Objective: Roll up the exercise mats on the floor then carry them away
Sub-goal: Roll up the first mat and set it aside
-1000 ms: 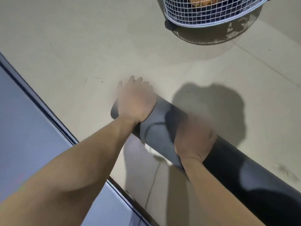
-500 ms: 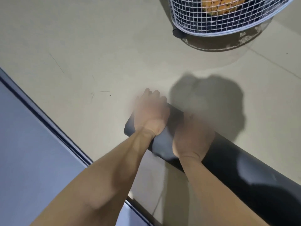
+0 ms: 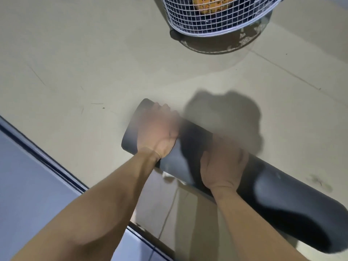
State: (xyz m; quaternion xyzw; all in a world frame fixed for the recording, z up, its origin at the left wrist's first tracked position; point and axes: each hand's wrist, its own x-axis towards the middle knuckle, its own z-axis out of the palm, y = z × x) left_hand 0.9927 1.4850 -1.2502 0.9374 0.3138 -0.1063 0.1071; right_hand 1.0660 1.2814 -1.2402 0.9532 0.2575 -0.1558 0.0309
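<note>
A dark grey exercise mat (image 3: 282, 204) lies rolled into a thick tube on the beige floor, running from centre to lower right. My left hand (image 3: 158, 136) sits on top of the roll near its left end, with the fingers curled over the far side. My right hand (image 3: 222, 166) grips the roll a hand's width to the right, fingers also wrapped over it. Both hands are motion-blurred. A second mat (image 3: 28, 185), blue-grey with a dark edge, lies flat at the lower left.
A white wire basket (image 3: 222, 25) holding something orange stands on a dark round base at the top right. A thin cord (image 3: 169, 210) runs along the floor under my arms. Bare beige floor tiles (image 3: 75, 53) stretch beyond the roll.
The roll's left end, covered by my left hand before, now sticks out past it. Both hands stayed on the roll, their fingers now curling further over it. The view shifted slightly.
</note>
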